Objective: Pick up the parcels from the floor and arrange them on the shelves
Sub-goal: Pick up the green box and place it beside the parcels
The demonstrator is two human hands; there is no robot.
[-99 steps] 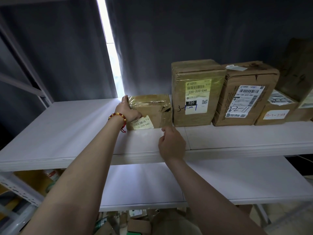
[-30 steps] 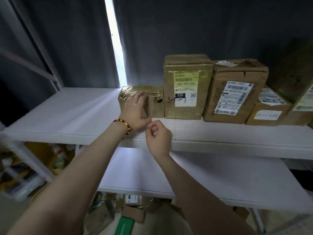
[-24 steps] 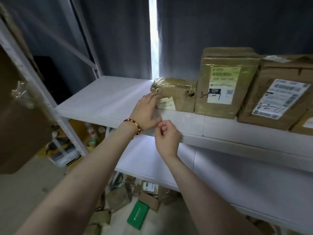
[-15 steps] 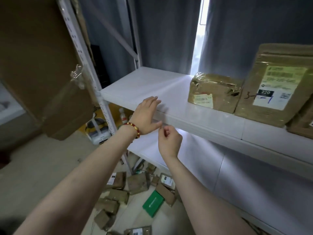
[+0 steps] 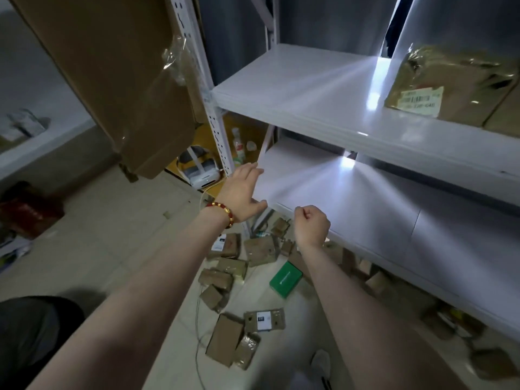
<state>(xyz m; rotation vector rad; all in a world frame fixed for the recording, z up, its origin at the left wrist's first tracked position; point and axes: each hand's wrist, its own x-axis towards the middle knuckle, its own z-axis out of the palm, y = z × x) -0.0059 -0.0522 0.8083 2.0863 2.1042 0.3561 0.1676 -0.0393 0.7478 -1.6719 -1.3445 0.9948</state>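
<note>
Right edge crops shelf parcel [image 5: 450, 80]; floor parcels [image 5: 225, 340] blurred

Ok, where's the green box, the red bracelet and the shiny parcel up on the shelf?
green box [image 5: 285, 278]: head view, middle of its top face.
red bracelet [image 5: 223, 213]: head view, the beads on the left wrist.
shiny parcel [image 5: 455, 77]: head view, its taped surface above the label.
</note>
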